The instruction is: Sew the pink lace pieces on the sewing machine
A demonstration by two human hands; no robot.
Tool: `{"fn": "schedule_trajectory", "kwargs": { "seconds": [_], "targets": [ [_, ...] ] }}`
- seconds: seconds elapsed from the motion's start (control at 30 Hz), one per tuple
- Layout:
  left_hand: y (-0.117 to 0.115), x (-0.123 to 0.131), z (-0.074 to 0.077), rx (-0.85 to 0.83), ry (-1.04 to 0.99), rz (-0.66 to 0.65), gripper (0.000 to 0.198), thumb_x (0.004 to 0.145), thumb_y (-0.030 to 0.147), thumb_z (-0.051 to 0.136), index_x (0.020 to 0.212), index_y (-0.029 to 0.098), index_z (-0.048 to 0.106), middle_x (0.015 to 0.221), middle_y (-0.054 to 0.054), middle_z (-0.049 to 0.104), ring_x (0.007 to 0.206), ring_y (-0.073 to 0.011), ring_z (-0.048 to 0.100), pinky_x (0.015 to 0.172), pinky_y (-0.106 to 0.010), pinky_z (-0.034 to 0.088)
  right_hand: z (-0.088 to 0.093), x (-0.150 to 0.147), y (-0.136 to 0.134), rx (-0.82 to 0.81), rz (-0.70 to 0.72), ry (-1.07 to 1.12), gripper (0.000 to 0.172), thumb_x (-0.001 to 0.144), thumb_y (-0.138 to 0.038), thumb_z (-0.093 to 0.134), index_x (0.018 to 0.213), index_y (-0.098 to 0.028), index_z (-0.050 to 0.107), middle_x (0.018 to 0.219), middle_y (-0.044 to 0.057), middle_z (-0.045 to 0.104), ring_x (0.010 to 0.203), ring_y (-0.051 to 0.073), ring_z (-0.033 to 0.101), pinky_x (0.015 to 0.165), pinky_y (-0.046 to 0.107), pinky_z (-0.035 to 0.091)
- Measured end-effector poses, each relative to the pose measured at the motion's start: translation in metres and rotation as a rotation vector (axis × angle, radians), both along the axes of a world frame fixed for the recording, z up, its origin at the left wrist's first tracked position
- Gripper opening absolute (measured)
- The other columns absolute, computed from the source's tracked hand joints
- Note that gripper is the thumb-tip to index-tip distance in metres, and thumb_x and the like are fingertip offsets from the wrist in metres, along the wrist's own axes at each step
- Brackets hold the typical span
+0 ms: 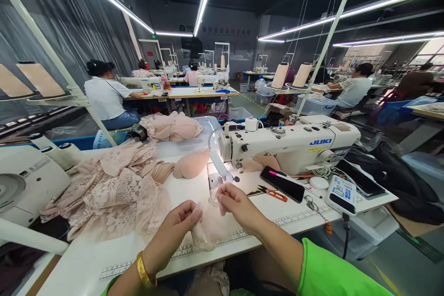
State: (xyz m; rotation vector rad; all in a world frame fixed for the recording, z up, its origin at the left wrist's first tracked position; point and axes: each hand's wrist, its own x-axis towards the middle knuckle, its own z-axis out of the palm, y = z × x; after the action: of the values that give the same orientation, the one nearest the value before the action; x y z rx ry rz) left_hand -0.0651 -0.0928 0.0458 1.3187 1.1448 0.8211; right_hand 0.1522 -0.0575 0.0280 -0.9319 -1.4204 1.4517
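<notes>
My left hand [182, 222] and my right hand [232, 201] both pinch one piece of pale pink lace fabric [208, 231], held just above the white sewing table [104, 259]. The fabric hangs down over the table's front edge. My right hand is close to the needle area [222, 178] of the white JUKI sewing machine [294, 145]. A gold bangle [144, 270] sits on my left wrist. A green sleeve covers my right arm.
A heap of pink lace [107, 189] and stacked bra cups [190, 164] lie to the left. Orange-handled snips [272, 193], a phone [282, 184], a control box [342, 194] and keys lie to the right. Other people sew at tables behind.
</notes>
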Motion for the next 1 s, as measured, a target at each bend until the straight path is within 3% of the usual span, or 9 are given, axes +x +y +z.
{"fn": "schedule_trajectory", "kwargs": {
  "seconds": [0.17, 0.27, 0.33, 0.4, 0.53, 0.63, 0.77, 0.87, 1.0],
  "targets": [
    [0.034, -0.016, -0.010, 0.286, 0.490, 0.096, 0.053, 0.087, 0.075, 0.057, 0.076, 0.023, 0.053, 0.061, 0.004, 0.052, 0.053, -0.0151, 0.048, 0.051, -0.026, 0.039, -0.024, -0.003, 0.027, -0.050, -0.040, -0.086, 0.031, 0.090, -0.050, 0.067, 0.086, -0.022, 0.055, 0.056, -0.009, 0.051, 0.050, 0.012, 0.044, 0.055, 0.024, 0.035],
    [0.072, -0.045, 0.007, 0.444, 0.762, 0.224, 0.038, 0.093, 0.057, 0.055, 0.103, 0.022, 0.065, 0.093, -0.007, 0.073, 0.090, -0.0272, 0.069, 0.078, -0.036, 0.054, -0.033, -0.001, 0.034, -0.020, -0.027, -0.102, 0.030, 0.092, -0.050, 0.065, 0.086, -0.023, 0.054, 0.056, -0.009, 0.051, 0.050, 0.012, 0.045, 0.053, 0.025, 0.034],
    [0.099, -0.069, 0.022, 0.492, 0.909, 0.343, 0.036, 0.092, 0.044, 0.060, 0.118, 0.020, 0.066, 0.128, -0.017, 0.070, 0.129, -0.0370, 0.058, 0.103, -0.046, 0.048, -0.036, 0.001, 0.035, 0.009, -0.017, -0.112, 0.030, 0.095, -0.050, 0.063, 0.087, -0.023, 0.054, 0.057, -0.009, 0.051, 0.051, 0.013, 0.046, 0.054, 0.025, 0.034],
    [0.122, -0.092, 0.033, 0.471, 1.050, 0.429, 0.036, 0.093, 0.034, 0.062, 0.125, 0.016, 0.065, 0.141, -0.023, 0.062, 0.142, -0.0429, 0.047, 0.114, -0.055, 0.040, -0.038, 0.003, 0.033, 0.038, 0.000, -0.123, 0.029, 0.097, -0.051, 0.061, 0.088, -0.023, 0.055, 0.058, -0.009, 0.051, 0.053, 0.013, 0.046, 0.054, 0.025, 0.033],
    [0.146, -0.120, 0.035, 0.337, 1.231, 0.439, 0.031, 0.101, 0.035, 0.067, 0.123, 0.015, 0.068, 0.129, -0.014, 0.069, 0.119, -0.0308, 0.066, 0.104, -0.053, 0.053, -0.038, 0.004, 0.032, 0.064, 0.024, -0.130, 0.028, 0.099, -0.050, 0.057, 0.090, -0.023, 0.054, 0.059, -0.009, 0.051, 0.055, 0.014, 0.047, 0.056, 0.026, 0.034],
    [0.149, -0.124, 0.032, 0.316, 1.286, 0.465, 0.030, 0.102, 0.040, 0.066, 0.120, 0.016, 0.069, 0.123, -0.009, 0.071, 0.110, -0.0248, 0.069, 0.098, -0.048, 0.057, -0.039, 0.003, 0.033, 0.087, 0.016, -0.151, 0.026, 0.099, -0.046, 0.057, 0.089, -0.023, 0.055, 0.063, -0.007, 0.054, 0.058, 0.014, 0.050, 0.061, 0.028, 0.038],
    [0.142, -0.117, 0.041, 0.404, 1.271, 0.569, 0.034, 0.104, 0.032, 0.047, 0.108, 0.012, 0.074, 0.115, -0.019, 0.075, 0.113, -0.0358, 0.068, 0.096, -0.048, 0.052, -0.040, 0.003, 0.037, 0.122, -0.057, -0.123, 0.027, 0.094, -0.046, 0.065, 0.086, -0.022, 0.058, 0.071, -0.004, 0.055, 0.068, 0.016, 0.053, 0.066, 0.029, 0.041],
    [0.126, -0.102, 0.050, 0.500, 1.179, 0.611, 0.044, 0.103, 0.035, 0.037, 0.121, 0.015, 0.072, 0.131, -0.019, 0.071, 0.122, -0.0367, 0.064, 0.093, -0.042, 0.051, -0.041, 0.005, 0.041, 0.089, -0.074, -0.061, 0.031, 0.090, -0.051, 0.069, 0.086, -0.022, 0.060, 0.075, -0.003, 0.056, 0.070, 0.017, 0.055, 0.067, 0.029, 0.043],
    [0.092, -0.066, 0.048, 0.486, 0.953, 0.317, 0.046, 0.095, 0.062, 0.050, 0.110, 0.026, 0.074, 0.105, -0.001, 0.079, 0.088, -0.0248, 0.072, 0.067, -0.028, 0.052, -0.039, 0.008, 0.045, 0.011, -0.040, -0.028, 0.041, 0.091, -0.063, 0.067, 0.090, -0.022, 0.061, 0.073, -0.002, 0.061, 0.064, 0.017, 0.058, 0.059, 0.028, 0.043]
  ]
}}
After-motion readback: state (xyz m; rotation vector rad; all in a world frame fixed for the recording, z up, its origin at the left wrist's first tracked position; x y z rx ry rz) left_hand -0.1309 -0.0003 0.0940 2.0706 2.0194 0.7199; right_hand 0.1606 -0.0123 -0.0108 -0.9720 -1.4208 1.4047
